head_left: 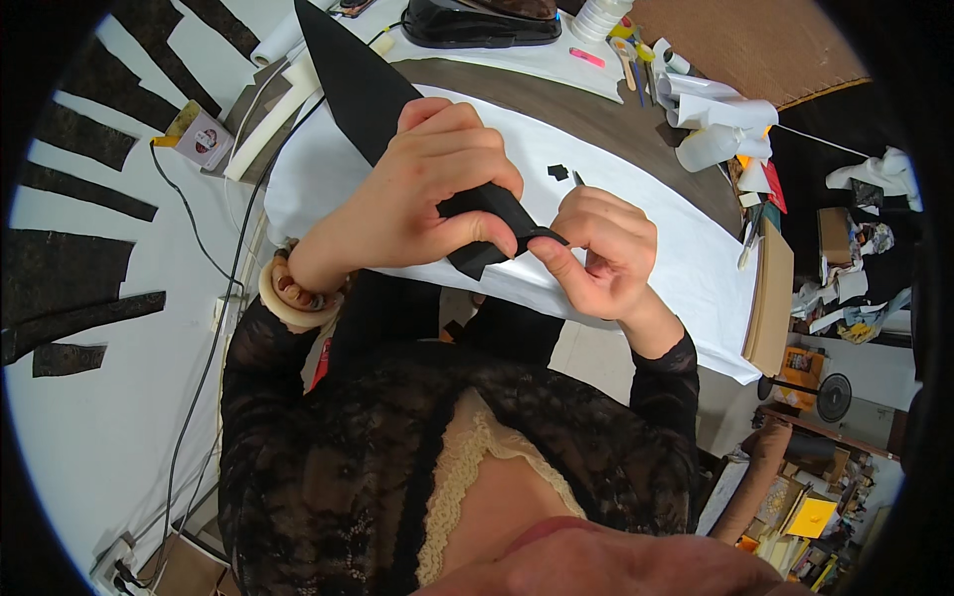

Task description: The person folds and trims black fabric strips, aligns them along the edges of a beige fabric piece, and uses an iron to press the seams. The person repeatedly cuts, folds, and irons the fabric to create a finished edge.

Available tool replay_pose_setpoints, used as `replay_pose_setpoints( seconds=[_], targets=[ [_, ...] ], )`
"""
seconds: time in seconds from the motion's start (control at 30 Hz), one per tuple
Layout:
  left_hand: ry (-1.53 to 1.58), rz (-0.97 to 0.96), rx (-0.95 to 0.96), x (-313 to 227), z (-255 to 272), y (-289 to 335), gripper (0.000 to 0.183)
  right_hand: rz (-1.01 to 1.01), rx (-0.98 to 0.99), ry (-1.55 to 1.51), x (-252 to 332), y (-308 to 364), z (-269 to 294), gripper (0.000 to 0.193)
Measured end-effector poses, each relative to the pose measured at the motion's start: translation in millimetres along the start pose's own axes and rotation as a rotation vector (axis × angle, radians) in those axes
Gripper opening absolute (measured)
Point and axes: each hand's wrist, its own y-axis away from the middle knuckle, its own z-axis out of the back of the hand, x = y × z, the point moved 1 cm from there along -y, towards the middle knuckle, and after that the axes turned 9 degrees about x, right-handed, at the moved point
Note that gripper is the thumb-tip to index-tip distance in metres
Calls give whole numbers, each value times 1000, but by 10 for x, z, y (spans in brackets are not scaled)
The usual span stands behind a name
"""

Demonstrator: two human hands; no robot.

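A stiff black sheet (363, 94) stretches from the upper left to beneath my left hand (437, 184), whose fingers and thumb are closed round its folded part. My right hand (601, 253) pinches the narrow end of this black material between thumb and finger. Just beyond the right hand, a small black scrap (558, 172) lies on the white covering (686, 278). The thin pointed tip of a tool (578, 178) shows beside that hand; whether the hand holds it is hidden.
At the table's far side stand a black appliance (482, 25) and a white spool (599, 18). Tools (628, 62) and white rolls (717, 109) lie at the far right. A small box (204, 139) and cables (214, 348) are on the left, near black strips on the wall.
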Motion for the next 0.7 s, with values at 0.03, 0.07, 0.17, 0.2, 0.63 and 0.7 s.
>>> replay_pose_setpoints(
  seconds=[0.03,0.07,0.17,0.2,0.63,0.7],
  targets=[
    [6,-5,8,3,2,0,30,2,-11,-5,-5,0,2,20],
    [11,-9,15,8,1,0,29,-3,-9,-2,-8,1,8,19],
    [12,-19,20,12,5,18,26,-7,-2,-9,-24,-2,9,17],
    [16,-22,24,14,9,17,25,-5,0,-7,-32,-4,15,17],
    [46,-18,44,-5,37,-10,27,37,9,-42,-150,-10,23,13],
    [35,-21,52,-8,45,-8,28,62,17,-43,-179,-21,25,13]
  ],
)
